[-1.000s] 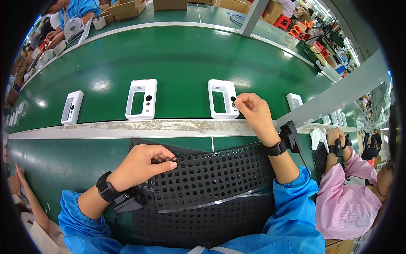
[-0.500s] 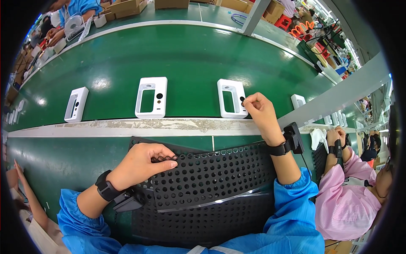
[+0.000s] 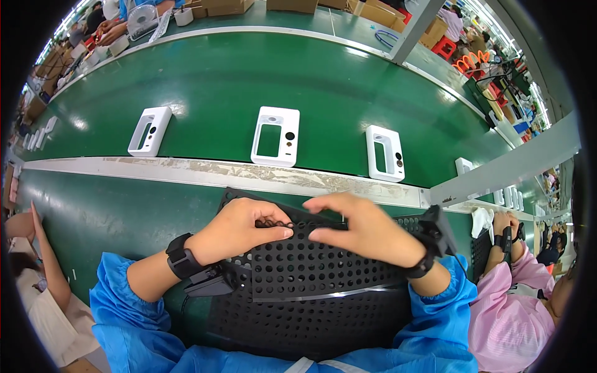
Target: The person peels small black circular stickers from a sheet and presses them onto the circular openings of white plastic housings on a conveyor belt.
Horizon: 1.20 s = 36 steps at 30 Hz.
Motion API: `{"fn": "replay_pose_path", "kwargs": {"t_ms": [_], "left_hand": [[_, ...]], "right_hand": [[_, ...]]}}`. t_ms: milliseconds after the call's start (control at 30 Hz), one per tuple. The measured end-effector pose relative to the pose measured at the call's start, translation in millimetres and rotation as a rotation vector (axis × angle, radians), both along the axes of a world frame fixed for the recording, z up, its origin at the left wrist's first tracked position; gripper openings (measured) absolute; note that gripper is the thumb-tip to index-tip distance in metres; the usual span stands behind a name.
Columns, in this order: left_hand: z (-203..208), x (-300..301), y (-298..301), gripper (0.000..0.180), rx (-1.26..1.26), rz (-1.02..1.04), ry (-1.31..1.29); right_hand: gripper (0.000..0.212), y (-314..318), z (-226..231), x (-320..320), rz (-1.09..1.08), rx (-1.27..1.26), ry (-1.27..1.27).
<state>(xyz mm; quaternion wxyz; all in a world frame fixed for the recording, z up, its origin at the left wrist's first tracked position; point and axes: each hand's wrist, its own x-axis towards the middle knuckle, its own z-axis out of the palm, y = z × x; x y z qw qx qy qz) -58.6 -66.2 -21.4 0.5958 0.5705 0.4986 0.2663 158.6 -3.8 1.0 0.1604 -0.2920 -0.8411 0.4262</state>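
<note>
My left hand (image 3: 239, 229) is closed in a pinch on the upper left edge of a black perforated sheet (image 3: 311, 264), rows of round holes across it. My right hand (image 3: 367, 231), slightly blurred, hovers over the sheet's upper edge, thumb and forefinger apart and nothing visible between them. Beneath lies another dark perforated sheet (image 3: 298, 323). Beyond the pale rail, a white frame-shaped housing (image 3: 385, 153) with a black disc on its side bar lies nearest my right hand. A similar middle housing (image 3: 275, 137) and a left housing (image 3: 149, 132) lie on the green surface.
A worn pale rail (image 3: 249, 179) separates the near table from the green surface. A grey metal post (image 3: 497, 166) slants across the right side. A person in a pink sleeve (image 3: 507, 311) works at right; another person's arm (image 3: 48, 261) shows at left. Cardboard boxes (image 3: 292, 5) stand at the back.
My right hand has left the right-hand white housing and come down and left over the black sheet, its fingers opening. My left hand keeps its pinch. The whole view has shifted.
</note>
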Motion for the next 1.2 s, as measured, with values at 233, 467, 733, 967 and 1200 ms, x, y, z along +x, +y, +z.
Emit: {"fn": "replay_pose_path", "kwargs": {"t_ms": [233,467,733,967,1200], "left_hand": [[0,2,-2,0.020,0.062,-0.002,-0.036],[-1,2,1,0.021,-0.006,0.000,0.004],[-7,3,4,0.019,-0.036,0.022,-0.001],[-5,3,5,0.018,-0.072,0.047,0.003],[-8,8,9,0.018,-0.078,0.032,-0.033]], "right_hand": [[0.018,-1,-11,-4,-0.080,-0.218,-0.044],[0.013,7,-5,0,-0.141,-0.292,-0.070],[0.008,13,-18,4,-0.059,-0.146,0.033],[0.007,13,-23,3,0.012,0.023,0.103],[0.008,9,-20,9,0.014,0.096,0.078]]}}
